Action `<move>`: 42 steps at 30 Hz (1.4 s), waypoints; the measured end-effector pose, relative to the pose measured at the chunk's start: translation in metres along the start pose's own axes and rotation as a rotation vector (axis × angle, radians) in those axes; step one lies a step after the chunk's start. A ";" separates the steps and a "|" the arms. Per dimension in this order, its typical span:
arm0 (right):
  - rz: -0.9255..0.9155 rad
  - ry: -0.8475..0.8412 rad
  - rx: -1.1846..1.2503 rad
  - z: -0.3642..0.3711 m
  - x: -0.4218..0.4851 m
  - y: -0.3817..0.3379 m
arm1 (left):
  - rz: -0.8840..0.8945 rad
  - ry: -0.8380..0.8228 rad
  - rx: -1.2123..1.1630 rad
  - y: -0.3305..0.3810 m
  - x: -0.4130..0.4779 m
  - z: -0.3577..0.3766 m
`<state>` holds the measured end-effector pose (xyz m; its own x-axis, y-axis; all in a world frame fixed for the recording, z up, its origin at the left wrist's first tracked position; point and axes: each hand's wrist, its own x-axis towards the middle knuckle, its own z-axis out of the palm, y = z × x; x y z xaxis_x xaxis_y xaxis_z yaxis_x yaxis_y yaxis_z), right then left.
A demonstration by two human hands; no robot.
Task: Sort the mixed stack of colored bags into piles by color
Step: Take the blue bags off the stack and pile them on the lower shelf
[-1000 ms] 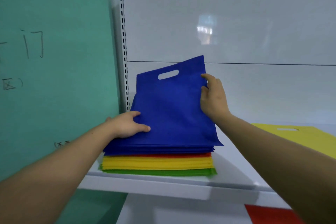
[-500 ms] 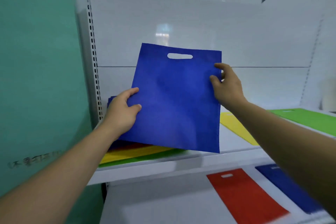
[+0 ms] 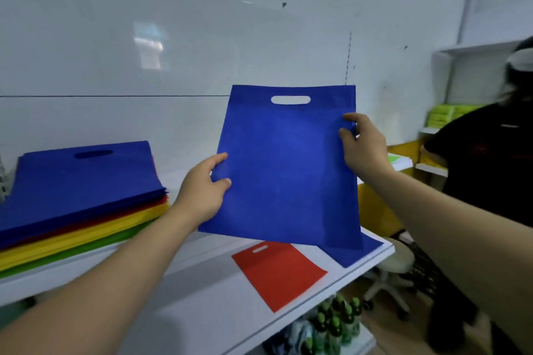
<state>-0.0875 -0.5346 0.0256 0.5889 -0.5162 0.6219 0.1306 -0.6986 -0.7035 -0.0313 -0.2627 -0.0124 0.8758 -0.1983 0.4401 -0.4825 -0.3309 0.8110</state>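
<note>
I hold a blue bag (image 3: 285, 170) upright in the air, handle slot at the top. My left hand (image 3: 206, 189) grips its left edge and my right hand (image 3: 362, 144) pinches its right edge. On the upper shelf at the left lies the mixed stack (image 3: 78, 196), with blue bags on top, then red, yellow and green layers. On the lower shelf a red bag (image 3: 278, 272) lies flat, and beside it a second blue bag (image 3: 353, 251) shows partly under the one I hold.
The white lower shelf (image 3: 207, 297) runs below my arms. A person in a black top (image 3: 487, 164) stands at the right. A white stool (image 3: 389, 271) and green bottles (image 3: 337, 317) are below the shelf's right end. Part of a yellow bag (image 3: 375, 210) shows right of the held bag.
Both hands lifted the blue bag off the stack and carried it right, over the lower shelf. The view swung right, so the stack now sits at the far left.
</note>
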 end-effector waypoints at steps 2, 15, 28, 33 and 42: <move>0.032 0.036 -0.019 -0.034 0.002 0.022 | 0.009 -0.028 -0.014 0.015 -0.003 0.038; 0.146 0.038 -0.223 -0.234 0.007 0.193 | -0.039 -0.253 -0.118 0.081 -0.044 0.291; 0.287 -0.001 -0.338 -0.256 0.025 0.331 | -0.075 -0.381 -0.031 0.054 -0.030 0.425; 0.350 -0.061 -0.406 -0.220 0.051 0.390 | -0.188 -0.438 -0.040 0.008 -0.002 0.475; 0.425 -0.161 -0.490 -0.143 0.088 0.482 | -0.399 -0.465 -0.070 -0.060 0.037 0.534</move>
<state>-0.0864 -0.9880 -0.2096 0.6259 -0.7422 0.2394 -0.4938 -0.6148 -0.6150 0.0219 -0.7427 -0.2505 0.8827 -0.4584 -0.1032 -0.1033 -0.4037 0.9090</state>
